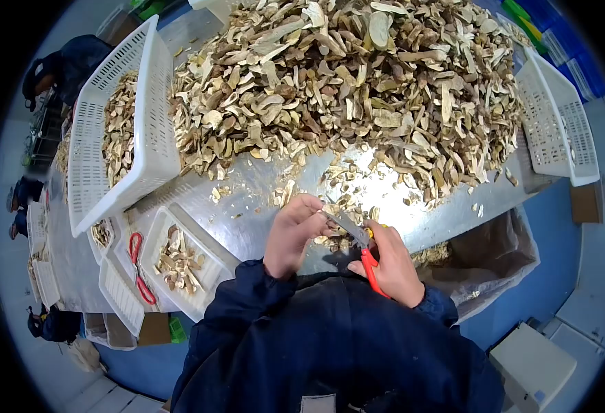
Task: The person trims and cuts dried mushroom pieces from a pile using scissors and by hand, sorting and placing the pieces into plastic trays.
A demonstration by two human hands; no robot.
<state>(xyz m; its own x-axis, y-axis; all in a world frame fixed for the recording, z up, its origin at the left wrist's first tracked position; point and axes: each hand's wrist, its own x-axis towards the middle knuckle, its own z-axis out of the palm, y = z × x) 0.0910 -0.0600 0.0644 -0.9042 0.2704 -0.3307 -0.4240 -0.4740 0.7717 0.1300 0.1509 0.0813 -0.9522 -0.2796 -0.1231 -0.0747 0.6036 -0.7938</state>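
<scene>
My right hand (393, 270) is wrapped round a pair of scissors (370, 265) with red handles, its blades pointing up and left. In my left hand (294, 233), thumb and fingers are closed on a small pale piece that looks like a dried mushroom slice (326, 213). The scissor blades lie right at that piece, by my left fingertips. Just beyond both hands, small mushroom bits (347, 182) are scattered on the metal table (247, 199). A large heap of dried mushroom slices (357, 89) covers the table's far part.
A white basket (156, 117) with mushroom slices stands at left, another white basket (557, 124) at right. A small white tray (209, 258) holds cut pieces, beside red-handled scissors (137, 268). A lined bin (502, 258) sits below the table's right edge. Other people (75, 65) are at far left.
</scene>
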